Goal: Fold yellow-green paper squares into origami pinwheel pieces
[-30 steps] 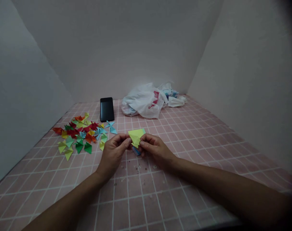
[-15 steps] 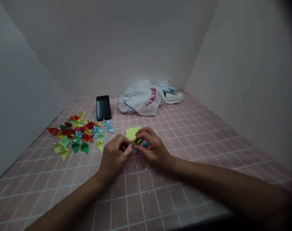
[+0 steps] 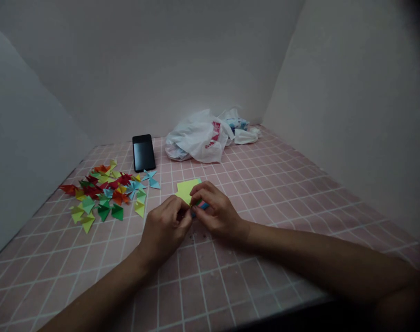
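Note:
My left hand (image 3: 168, 223) and my right hand (image 3: 217, 212) meet fingertip to fingertip near the middle of the table. Both are closed in a pinch around a small yellow piece of folded paper (image 3: 191, 205), mostly hidden by the fingers. Just behind the fingers lies a stack of coloured paper squares (image 3: 186, 189), yellow on top. Green, pink and blue edges of paper peek out under my right hand. To the left of my left hand spreads a pile of small folded paper pieces (image 3: 117, 212) in red, orange, yellow, green and light blue.
A black phone (image 3: 144, 154) lies behind the pile. Against the back wall rest a crumpled white plastic bag (image 3: 199, 138) with red print and another white and blue packet (image 3: 243, 131). Pale walls enclose the pink tiled-pattern table (image 3: 282, 193) at the back and both sides.
The fingertips have drawn closer together, covering more of the yellow paper piece. The whole view has shifted slightly, so the table things appear a little further left.

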`<state>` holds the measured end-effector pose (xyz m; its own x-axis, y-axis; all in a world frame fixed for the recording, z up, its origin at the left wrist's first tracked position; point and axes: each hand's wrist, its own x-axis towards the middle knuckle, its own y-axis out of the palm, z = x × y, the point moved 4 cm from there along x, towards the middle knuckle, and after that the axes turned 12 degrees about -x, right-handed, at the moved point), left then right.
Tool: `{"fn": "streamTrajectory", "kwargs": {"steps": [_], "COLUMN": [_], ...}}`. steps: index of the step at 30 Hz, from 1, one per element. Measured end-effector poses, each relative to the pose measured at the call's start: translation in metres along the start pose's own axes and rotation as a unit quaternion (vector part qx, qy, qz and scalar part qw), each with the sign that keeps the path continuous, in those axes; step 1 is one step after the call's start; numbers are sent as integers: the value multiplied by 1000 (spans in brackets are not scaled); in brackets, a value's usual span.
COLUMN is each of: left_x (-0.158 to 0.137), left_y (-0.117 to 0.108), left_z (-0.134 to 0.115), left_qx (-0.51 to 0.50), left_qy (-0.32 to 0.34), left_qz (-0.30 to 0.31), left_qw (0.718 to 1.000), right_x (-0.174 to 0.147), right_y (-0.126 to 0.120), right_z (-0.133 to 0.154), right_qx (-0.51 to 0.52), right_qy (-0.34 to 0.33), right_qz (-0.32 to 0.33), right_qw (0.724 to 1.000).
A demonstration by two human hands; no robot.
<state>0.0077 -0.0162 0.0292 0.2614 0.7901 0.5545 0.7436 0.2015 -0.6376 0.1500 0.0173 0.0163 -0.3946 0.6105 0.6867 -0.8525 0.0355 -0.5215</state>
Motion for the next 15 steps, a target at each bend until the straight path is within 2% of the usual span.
{"fn": "streamTrajectory", "kwargs": {"steps": [6, 15], "left_x": [-1, -2], "left_y": [1, 2], "left_z": [-1, -1], "left_qx": [35, 29], "left_qy": [14, 4], "left_qz": [25, 34], "left_qw": [999, 999], "right_x": [-1, -3], "right_y": [0, -1], "right_z": [3, 4], "right_qx": [-15, -26], "right_qy": [-2, -1], "right_qz": [6, 10], "right_qw": [1000, 1000]}}
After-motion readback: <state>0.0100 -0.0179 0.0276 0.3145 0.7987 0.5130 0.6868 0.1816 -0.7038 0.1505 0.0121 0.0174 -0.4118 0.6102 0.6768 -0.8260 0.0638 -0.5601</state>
